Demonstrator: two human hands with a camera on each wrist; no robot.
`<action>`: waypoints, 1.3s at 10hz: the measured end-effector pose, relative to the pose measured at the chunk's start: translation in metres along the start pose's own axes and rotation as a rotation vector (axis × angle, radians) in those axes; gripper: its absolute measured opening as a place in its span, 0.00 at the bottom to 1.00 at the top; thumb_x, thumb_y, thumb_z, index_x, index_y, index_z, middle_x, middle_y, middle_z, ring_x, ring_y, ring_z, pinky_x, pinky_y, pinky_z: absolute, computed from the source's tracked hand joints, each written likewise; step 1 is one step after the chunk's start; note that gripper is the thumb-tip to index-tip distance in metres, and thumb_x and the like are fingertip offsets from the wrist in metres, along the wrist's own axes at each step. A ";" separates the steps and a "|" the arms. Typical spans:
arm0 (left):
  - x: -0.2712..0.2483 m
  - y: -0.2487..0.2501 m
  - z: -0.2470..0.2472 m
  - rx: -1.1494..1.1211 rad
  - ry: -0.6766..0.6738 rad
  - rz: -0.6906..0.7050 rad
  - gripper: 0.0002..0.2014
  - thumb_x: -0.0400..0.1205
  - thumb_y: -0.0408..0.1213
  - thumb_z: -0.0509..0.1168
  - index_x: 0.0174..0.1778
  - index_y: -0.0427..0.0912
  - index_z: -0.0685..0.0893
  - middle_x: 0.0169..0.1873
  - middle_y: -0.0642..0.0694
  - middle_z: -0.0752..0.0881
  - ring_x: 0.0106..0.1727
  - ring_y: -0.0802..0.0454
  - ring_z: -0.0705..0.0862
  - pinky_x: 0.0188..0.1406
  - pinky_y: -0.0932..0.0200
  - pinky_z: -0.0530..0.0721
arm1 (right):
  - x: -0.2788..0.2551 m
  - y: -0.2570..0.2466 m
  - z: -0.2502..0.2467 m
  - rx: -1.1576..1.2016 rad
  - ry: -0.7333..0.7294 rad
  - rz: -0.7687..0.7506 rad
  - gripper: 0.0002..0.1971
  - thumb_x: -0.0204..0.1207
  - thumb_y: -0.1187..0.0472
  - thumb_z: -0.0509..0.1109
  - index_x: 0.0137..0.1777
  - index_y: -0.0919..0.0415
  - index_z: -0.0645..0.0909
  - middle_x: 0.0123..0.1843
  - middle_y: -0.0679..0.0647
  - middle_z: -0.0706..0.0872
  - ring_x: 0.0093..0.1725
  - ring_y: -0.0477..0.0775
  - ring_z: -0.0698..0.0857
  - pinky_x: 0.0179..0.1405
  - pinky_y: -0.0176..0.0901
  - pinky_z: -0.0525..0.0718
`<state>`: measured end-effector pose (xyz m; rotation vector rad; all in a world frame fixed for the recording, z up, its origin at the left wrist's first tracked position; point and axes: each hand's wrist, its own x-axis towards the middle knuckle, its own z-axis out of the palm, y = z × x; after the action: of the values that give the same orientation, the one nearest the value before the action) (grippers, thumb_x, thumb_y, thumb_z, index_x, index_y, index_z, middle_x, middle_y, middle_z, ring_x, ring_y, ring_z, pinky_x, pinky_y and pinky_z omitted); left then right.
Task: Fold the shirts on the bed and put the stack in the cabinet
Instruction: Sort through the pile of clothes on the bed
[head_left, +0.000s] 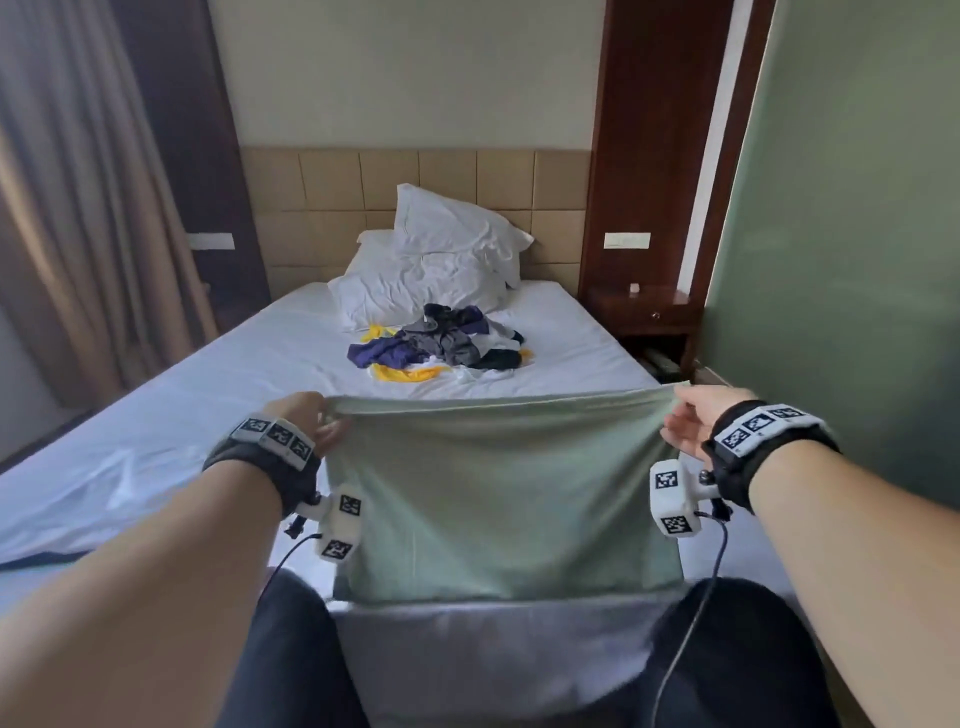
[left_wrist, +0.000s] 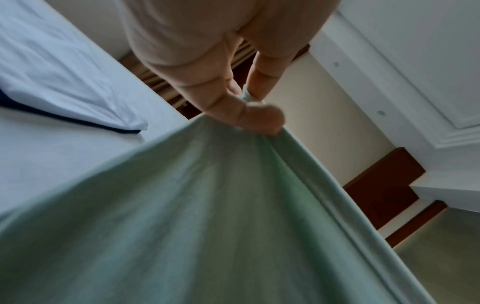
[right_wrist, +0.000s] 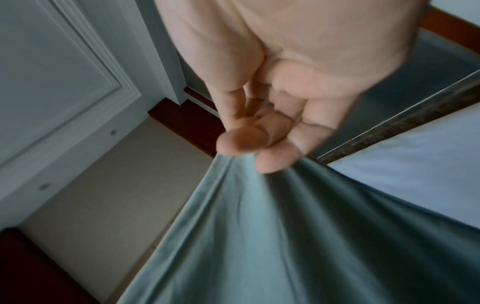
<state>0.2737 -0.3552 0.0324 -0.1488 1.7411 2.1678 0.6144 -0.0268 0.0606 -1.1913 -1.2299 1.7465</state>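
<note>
A pale green shirt (head_left: 498, 499) hangs stretched flat in the air over the foot of the bed (head_left: 208, 374). My left hand (head_left: 317, 421) pinches its upper left corner and my right hand (head_left: 685, 421) pinches its upper right corner. The wrist views show the same grips: left hand (left_wrist: 249, 111) and right hand (right_wrist: 259, 148), each with thumb and fingers closed on the green shirt (left_wrist: 207, 216) (right_wrist: 285, 236). A pile of unfolded shirts (head_left: 441, 348), purple, grey, yellow and white, lies mid-bed in front of the pillows.
Two white pillows (head_left: 441, 260) lean on the tan headboard. A dark wooden nightstand (head_left: 644, 312) stands right of the bed, a curtain (head_left: 67, 208) on the left, a green wall on the right. White sheet lies bare around the pile. No cabinet is recognisable.
</note>
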 end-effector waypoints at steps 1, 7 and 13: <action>0.008 -0.019 0.008 -0.022 -0.036 -0.106 0.10 0.86 0.26 0.56 0.38 0.39 0.70 0.32 0.44 0.73 0.23 0.54 0.79 0.25 0.63 0.84 | 0.039 0.018 0.011 -0.048 0.046 0.030 0.15 0.88 0.60 0.67 0.38 0.62 0.74 0.31 0.55 0.75 0.12 0.47 0.79 0.11 0.41 0.81; 0.167 -0.102 0.043 0.324 0.061 -0.158 0.14 0.82 0.29 0.73 0.29 0.38 0.85 0.27 0.41 0.89 0.23 0.50 0.87 0.22 0.55 0.89 | 0.189 0.107 0.080 -0.070 0.082 0.223 0.07 0.88 0.65 0.61 0.49 0.63 0.77 0.44 0.58 0.86 0.41 0.58 0.90 0.39 0.50 0.87; 0.237 -0.114 0.100 0.244 0.096 -0.077 0.11 0.82 0.31 0.75 0.60 0.40 0.87 0.53 0.37 0.89 0.46 0.45 0.91 0.48 0.53 0.93 | 0.300 0.115 0.132 -0.228 0.045 0.117 0.07 0.80 0.69 0.67 0.43 0.58 0.79 0.61 0.66 0.88 0.59 0.63 0.91 0.57 0.51 0.91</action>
<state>0.1050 -0.1896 -0.1207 -0.2558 2.0016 1.9041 0.3838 0.1615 -0.1185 -1.4522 -1.3857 1.6854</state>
